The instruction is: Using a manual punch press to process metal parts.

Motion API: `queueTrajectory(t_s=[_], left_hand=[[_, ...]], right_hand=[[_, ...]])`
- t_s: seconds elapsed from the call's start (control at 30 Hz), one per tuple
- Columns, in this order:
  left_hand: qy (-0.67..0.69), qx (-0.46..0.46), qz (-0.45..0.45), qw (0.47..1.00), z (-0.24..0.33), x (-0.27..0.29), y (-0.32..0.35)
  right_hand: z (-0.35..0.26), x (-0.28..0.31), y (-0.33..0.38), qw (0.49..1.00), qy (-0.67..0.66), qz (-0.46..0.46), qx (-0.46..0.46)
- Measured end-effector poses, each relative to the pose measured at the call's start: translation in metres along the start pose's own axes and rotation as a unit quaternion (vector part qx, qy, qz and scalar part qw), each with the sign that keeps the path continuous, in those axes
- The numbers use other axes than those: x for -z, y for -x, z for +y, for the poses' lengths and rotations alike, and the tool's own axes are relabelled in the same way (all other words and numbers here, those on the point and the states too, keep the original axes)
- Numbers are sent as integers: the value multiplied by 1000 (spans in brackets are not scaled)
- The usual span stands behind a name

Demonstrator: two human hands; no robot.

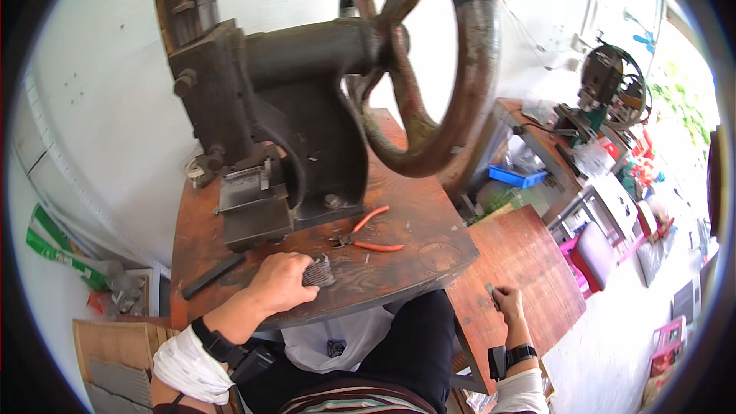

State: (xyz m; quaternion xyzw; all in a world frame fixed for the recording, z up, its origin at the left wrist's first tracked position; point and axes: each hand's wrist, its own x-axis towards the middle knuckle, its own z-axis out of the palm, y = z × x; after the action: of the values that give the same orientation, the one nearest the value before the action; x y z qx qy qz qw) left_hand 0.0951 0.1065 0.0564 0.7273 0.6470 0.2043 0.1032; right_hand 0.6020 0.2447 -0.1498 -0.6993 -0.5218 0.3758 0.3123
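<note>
My left hand (282,282) is closed on a small grey ribbed bundle (320,270) at the front of the wooden bench. What the bundle is made of is hard to tell. Over the lower board on the right, my right hand (509,304) pinches a small flat grey piece (491,289). Pliers with orange handles (372,246) lie spread apart on the bench, beyond the bundle. A dark flat bar (213,276) rests left of my left hand. Behind them stands a dark hand press (307,115), its metal bed (245,190) facing me.
The press's large handwheel (475,69) rises at the back right. A lower wooden board (529,249) adjoins the bench (429,249). A white bag (349,333) with a dark lump hangs between my legs. Farther right are a blue tray (517,177), another machine (606,80) and a pink chair (594,257).
</note>
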Motion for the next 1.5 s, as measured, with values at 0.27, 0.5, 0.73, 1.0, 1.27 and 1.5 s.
queueTrajectory(t_s=[0.27,0.5,0.73,1.0,1.27,1.5], left_hand=[[9,8,53,999,9,-22,19],[48,12,154,987,1,-33,34],[76,4,149,986,-14,-26,47],[92,9,216,972,-12,-35,45],[148,25,190,970,-23,-32,50],[58,16,195,979,-21,-30,67]], right_hand=[[-187,-51,98,858,-10,121,499],[-303,-174,129,717,52,-245,650],[-292,-200,135,810,71,-273,515],[-285,-212,187,790,99,-249,552],[-310,-210,165,755,58,-330,564],[-313,-216,169,750,94,-309,577]])
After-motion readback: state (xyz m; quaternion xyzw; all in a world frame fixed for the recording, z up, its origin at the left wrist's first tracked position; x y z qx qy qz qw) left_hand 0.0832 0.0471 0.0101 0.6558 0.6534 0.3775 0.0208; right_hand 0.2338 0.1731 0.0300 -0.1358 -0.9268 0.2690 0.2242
